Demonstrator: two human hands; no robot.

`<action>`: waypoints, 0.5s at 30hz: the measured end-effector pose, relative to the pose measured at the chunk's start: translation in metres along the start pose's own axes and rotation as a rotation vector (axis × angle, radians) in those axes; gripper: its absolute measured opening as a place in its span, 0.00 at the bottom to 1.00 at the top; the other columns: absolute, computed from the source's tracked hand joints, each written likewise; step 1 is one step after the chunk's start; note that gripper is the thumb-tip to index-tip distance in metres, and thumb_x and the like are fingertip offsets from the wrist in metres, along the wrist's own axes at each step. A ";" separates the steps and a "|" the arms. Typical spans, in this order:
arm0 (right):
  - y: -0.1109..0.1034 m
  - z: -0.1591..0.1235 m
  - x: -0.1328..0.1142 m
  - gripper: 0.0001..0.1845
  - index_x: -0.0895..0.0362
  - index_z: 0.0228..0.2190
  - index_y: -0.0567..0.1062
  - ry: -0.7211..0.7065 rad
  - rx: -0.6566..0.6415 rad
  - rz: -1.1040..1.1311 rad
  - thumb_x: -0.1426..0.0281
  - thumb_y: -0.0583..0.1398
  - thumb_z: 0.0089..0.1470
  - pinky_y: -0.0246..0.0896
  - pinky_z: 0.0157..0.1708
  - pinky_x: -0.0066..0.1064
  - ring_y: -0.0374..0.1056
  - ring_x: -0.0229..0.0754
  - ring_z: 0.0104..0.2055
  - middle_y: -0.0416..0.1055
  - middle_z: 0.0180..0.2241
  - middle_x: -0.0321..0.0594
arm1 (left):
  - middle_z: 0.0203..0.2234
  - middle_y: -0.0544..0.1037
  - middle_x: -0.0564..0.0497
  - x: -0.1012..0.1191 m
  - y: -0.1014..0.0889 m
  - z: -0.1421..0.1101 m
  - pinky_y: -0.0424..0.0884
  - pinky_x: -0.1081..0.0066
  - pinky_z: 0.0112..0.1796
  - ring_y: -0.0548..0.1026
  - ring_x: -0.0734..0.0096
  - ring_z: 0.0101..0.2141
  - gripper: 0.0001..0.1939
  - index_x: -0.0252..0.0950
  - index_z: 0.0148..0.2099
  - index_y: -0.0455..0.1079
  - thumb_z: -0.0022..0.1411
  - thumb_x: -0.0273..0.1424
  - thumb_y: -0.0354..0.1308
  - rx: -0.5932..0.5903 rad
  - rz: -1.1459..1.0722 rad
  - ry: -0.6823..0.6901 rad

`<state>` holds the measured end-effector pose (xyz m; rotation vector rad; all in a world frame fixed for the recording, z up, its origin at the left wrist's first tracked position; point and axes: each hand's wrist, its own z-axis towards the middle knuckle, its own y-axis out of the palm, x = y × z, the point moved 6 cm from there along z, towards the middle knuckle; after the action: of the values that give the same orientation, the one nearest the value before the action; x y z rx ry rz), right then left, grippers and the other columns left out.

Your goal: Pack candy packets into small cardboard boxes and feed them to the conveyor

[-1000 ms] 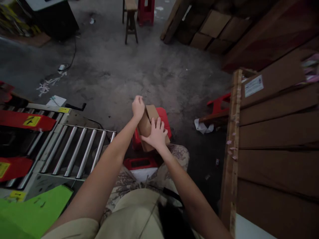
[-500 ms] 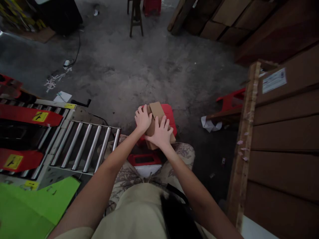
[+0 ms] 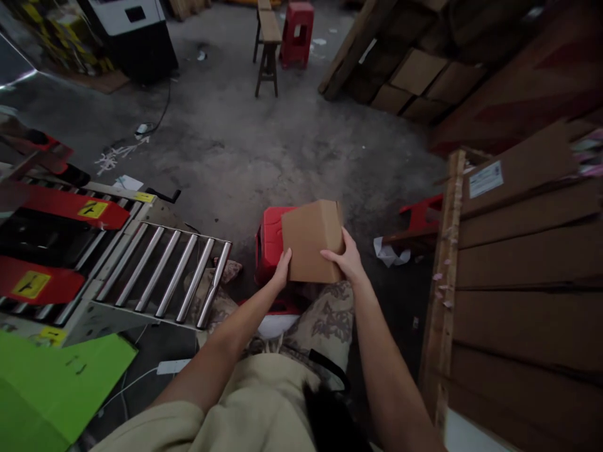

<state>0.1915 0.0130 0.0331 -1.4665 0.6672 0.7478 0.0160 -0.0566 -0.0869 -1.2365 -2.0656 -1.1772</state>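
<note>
A brown cardboard box [image 3: 311, 242] is held between my two hands above my knees. My left hand [image 3: 282, 267] grips its lower left edge, thumb on the near face and most fingers hidden behind it. At the right side, my right hand [image 3: 347, 256] clasps the box with the thumb across the face and the fingers along the edge. Behind and to the left of the box stands a red plastic stool [image 3: 272, 242], partly covered by it.
On the left is a roller conveyor [image 3: 174, 273] with a red and black machine [image 3: 42, 245] over it, and a green panel [image 3: 61, 383] below. Stacked cartons [image 3: 522, 257] behind a wooden frame [image 3: 447, 270] line the right. A wooden bench [image 3: 269, 28] and red stool [image 3: 296, 34] stand ahead.
My hands have gone from lying flat on top of the cardboard on the stool to gripping the box at both sides. The box is now tilted up and shifted right. The view has also tipped upward.
</note>
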 end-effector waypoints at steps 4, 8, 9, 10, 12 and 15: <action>0.004 -0.045 -0.003 0.56 0.61 0.63 0.60 0.029 0.047 0.095 0.45 0.65 0.38 0.54 0.60 0.52 0.58 0.60 0.61 0.60 0.60 0.57 | 0.45 0.80 0.40 -0.013 -0.011 -0.028 0.72 0.58 0.52 0.79 0.56 0.47 0.35 0.35 0.52 0.72 0.59 0.59 0.50 -0.021 -0.151 -0.191; 0.035 -0.077 -0.088 0.58 0.54 0.66 0.55 -0.235 -0.074 -0.091 0.48 0.67 0.39 0.50 0.61 0.56 0.48 0.62 0.67 0.49 0.66 0.54 | 0.46 0.80 0.40 0.002 -0.068 -0.077 0.73 0.55 0.52 0.77 0.55 0.49 0.39 0.35 0.55 0.72 0.62 0.61 0.41 0.121 -0.218 -0.058; 0.049 -0.082 -0.118 0.59 0.53 0.66 0.53 -0.324 -0.117 -0.144 0.48 0.68 0.38 0.50 0.61 0.58 0.45 0.64 0.68 0.46 0.67 0.54 | 0.48 0.79 0.41 0.011 -0.086 -0.091 0.73 0.56 0.53 0.76 0.55 0.51 0.41 0.36 0.57 0.70 0.62 0.61 0.37 0.175 -0.232 0.022; 0.066 -0.087 -0.150 0.61 0.51 0.67 0.52 -0.411 -0.167 -0.189 0.49 0.69 0.37 0.49 0.60 0.60 0.44 0.66 0.68 0.43 0.68 0.55 | 0.50 0.78 0.43 0.022 -0.106 -0.106 0.73 0.57 0.53 0.75 0.56 0.53 0.42 0.37 0.59 0.68 0.63 0.61 0.33 0.238 -0.232 0.115; 0.107 -0.100 -0.209 0.63 0.50 0.67 0.51 -0.559 -0.274 -0.262 0.49 0.70 0.35 0.49 0.59 0.62 0.44 0.68 0.67 0.41 0.68 0.56 | 0.55 0.75 0.45 0.046 -0.148 -0.141 0.71 0.60 0.55 0.72 0.59 0.56 0.43 0.39 0.62 0.64 0.64 0.60 0.27 0.400 -0.166 0.287; 0.184 -0.129 -0.270 0.63 0.50 0.67 0.51 -0.727 -0.444 -0.377 0.48 0.71 0.35 0.49 0.58 0.60 0.43 0.68 0.67 0.41 0.68 0.58 | 0.63 0.64 0.43 0.081 -0.210 -0.206 0.63 0.60 0.61 0.62 0.59 0.64 0.41 0.36 0.67 0.55 0.65 0.57 0.30 0.854 0.104 0.422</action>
<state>-0.1124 -0.1325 0.1303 -1.5042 -0.3424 1.0816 -0.2146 -0.2406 -0.0108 -0.6018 -1.8200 -0.3554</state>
